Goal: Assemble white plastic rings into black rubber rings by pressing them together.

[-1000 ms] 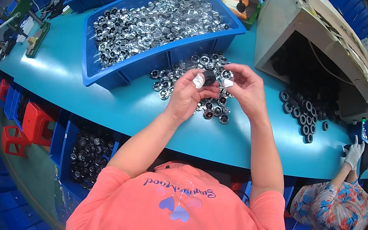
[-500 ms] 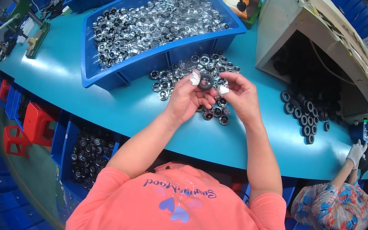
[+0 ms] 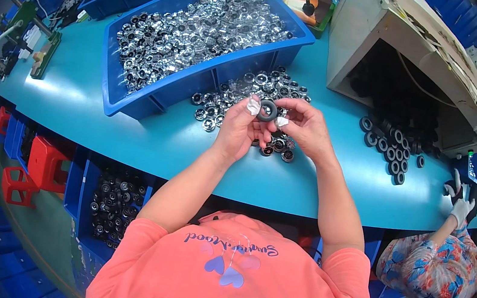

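A small black rubber tyre [image 3: 261, 115] is held up between my hands, with a shiny wheel hub showing in its middle. My left hand [image 3: 237, 129], white tape on a fingertip, grips it from the left with thumb and fingers. From the right, my right hand [image 3: 309, 130], also taped, pinches the tyre's edge. Just beyond and beneath my hands lies a loose heap of chrome-and-black wheel hubs [image 3: 209, 124] on the teal table [image 3: 146, 151]. Part of that heap is hidden by my hands.
A blue bin [image 3: 189, 84] full of chrome hubs stands behind the heap. To the right, black tyres [image 3: 396, 153] spill from an open pale metal box [image 3: 350, 49]. A green hand press [image 3: 44, 57] is far left. Beside me at right, a co-worker's gloved hand [image 3: 460, 211] works.
My right hand has moved in to the left and now meets the tyre. The tyre has tilted slightly, and its shiny middle shows more. The co-worker's second gloved hand has come into view.
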